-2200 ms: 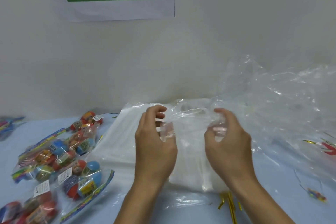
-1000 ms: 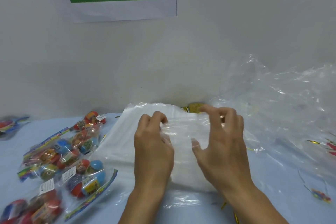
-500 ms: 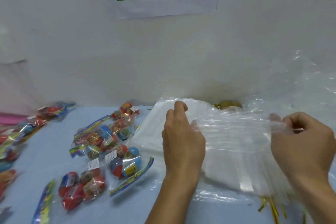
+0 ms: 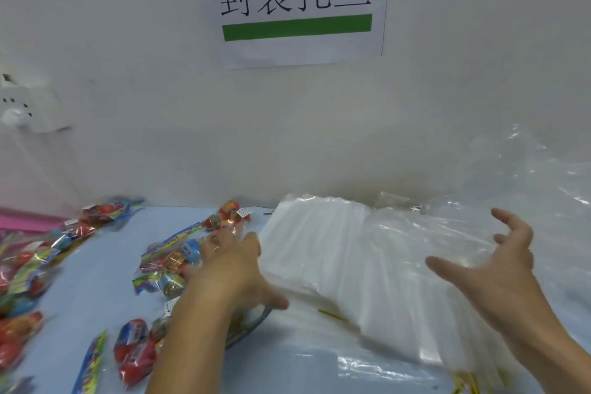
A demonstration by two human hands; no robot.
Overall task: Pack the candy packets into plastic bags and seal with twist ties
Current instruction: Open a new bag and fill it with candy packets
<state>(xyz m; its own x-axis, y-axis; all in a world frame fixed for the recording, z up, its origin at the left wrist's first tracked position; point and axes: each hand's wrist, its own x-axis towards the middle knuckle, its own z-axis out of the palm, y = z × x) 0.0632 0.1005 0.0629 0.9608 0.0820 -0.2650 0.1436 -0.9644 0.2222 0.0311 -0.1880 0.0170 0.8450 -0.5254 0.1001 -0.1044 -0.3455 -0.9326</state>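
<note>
While the left hand (image 4: 228,261) reaches with spread fingers over colourful candy packets (image 4: 169,261) at centre left, the right hand (image 4: 489,269) hovers wide open above a stack of clear plastic bags (image 4: 345,253). Thin yellow twist ties (image 4: 463,382) poke out beneath the stack at lower right, and a white paper sign with a green bar (image 4: 297,6) hangs at the top.

Two bare forearms in view, no sleeves reaching the wrists. Left hand (image 4: 228,261) and right hand (image 4: 489,269) both ungloved, with no rings, watch or bracelet showing. Nails short and plain, without polish; left hand slightly blurred, so finer detail not clear.
</note>
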